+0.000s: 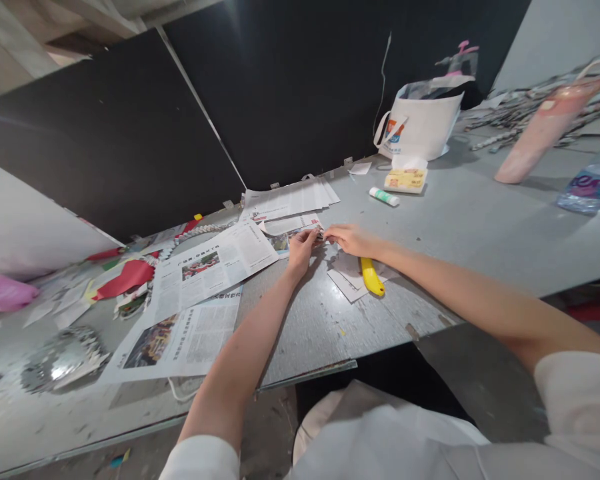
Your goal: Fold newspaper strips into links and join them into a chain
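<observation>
White shirt (390, 443) at six o'clock, your left hand (301, 249) and right hand (349, 239) are pinching a small piece (320, 235) (best evenly) at twelve.

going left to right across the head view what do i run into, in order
Bright pink rounded object → flat red sheet → bare left hand → bare right hand → yellow banana-shaped object → yellow-and-white tissue packet → tall pale pink bottle.
</observation>
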The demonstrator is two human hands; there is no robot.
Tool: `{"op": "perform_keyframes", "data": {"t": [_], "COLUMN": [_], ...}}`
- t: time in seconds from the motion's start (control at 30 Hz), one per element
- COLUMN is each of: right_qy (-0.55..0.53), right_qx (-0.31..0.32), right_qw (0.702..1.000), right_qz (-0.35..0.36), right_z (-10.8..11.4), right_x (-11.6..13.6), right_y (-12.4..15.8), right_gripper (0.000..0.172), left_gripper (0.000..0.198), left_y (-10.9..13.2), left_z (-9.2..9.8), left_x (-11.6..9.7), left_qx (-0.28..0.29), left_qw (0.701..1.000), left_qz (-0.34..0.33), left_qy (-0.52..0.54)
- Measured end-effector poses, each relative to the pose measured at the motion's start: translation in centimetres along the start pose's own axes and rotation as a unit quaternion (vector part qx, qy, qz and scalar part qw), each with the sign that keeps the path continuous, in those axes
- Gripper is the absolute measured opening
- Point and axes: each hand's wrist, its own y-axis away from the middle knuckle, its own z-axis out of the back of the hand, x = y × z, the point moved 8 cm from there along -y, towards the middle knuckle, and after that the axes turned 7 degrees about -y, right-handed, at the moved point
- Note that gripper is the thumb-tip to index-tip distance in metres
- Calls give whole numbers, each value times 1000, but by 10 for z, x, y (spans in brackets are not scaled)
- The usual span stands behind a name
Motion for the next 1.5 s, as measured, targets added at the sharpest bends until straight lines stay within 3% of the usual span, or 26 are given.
{"op": "perform_keyframes", "data": {"t": [0.27, 0.83, 1.17, 1.5], "right_qy": [42, 69, 50, 3], "right_qx": [39, 47, -17, -63], "right_qw": [998, 997, 998, 998], "right_qz": [14, 4, -19, -17], "right_z": [-6, -5, 2, 7], "right_x": [-1, -1, -7, -11], "right_y": [0, 0, 0, -4], "right_gripper": [46, 44, 32, 26], "left_gripper": [44, 40, 23, 46], "left_y": [2, 7, 8, 8], "left_z": [2, 0, -4, -3], "left_x": [-6, -14, -18, -16], "left_qx": [-12, -24, -15, -16], "left_qw": [1000, 997, 998, 997], "left_qz": [-3, -41, -55, -68], "left_qy": [-25, -55, -22, -36]}}
